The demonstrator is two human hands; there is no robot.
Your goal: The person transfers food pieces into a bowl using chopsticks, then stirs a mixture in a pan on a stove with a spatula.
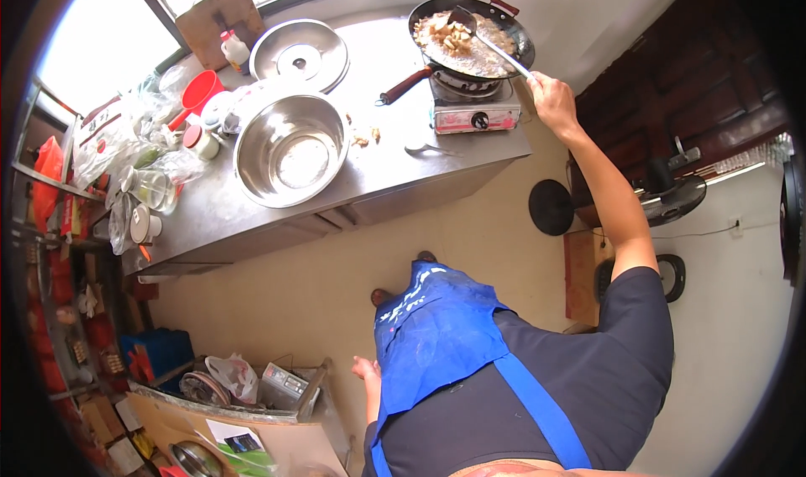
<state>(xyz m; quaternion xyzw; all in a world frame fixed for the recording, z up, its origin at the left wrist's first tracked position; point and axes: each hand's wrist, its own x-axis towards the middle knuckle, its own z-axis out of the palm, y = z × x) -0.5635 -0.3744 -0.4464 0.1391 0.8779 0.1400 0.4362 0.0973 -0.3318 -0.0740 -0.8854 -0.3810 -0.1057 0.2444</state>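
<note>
My right hand (552,102) is closed around the handle of a wok spatula (504,55), arm stretched out to the far right. The spatula's dark blade lies in a black wok (522,39), against light brown chunks of food (454,37) in pale, foamy liquid. The wok has a wooden long handle (406,86) pointing left and sits on a portable gas stove (475,117). Beside my blue apron (445,334) hangs my left hand (366,368), low and away from the counter. Its fingers are loosely apart, and nothing shows in them.
On the steel counter (378,175) stand a large metal basin (291,154), a round metal lid (300,55), a spoon (431,149), a red dipper (200,91), jars and plastic bags. A fan (672,193) stands at right; a cluttered cabinet (252,414) is at lower left.
</note>
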